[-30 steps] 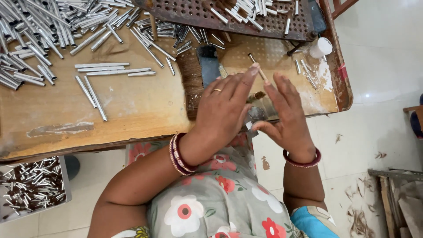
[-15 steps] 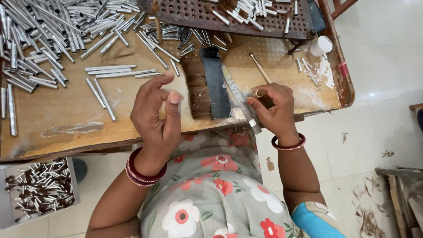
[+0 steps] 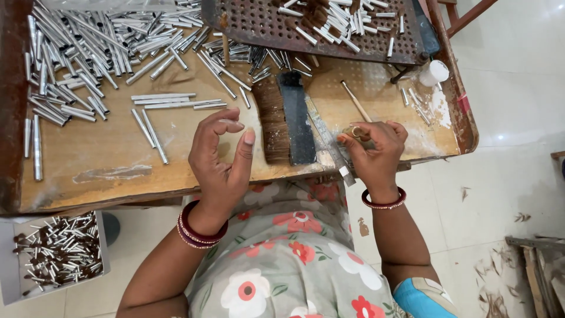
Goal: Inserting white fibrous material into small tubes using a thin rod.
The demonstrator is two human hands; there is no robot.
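Note:
My left hand hovers over the wooden table with fingers curled apart and nothing in it, close to a few loose silver metal tubes. My right hand rests near the table's front right, its fingers pinched on a small brass-coloured piece. Between the hands lies a dark flat brush with brown bristles. A thin wooden stick lies just beyond my right hand.
A big heap of silver tubes covers the table's back left. A rusty perforated metal tray with more tubes sits at the back. A small white pot stands at right. A grey bin of short pieces sits below left.
My left hand has swung left, away from my right hand, uncovering the brush. My right hand has drawn in and closed on the small piece.

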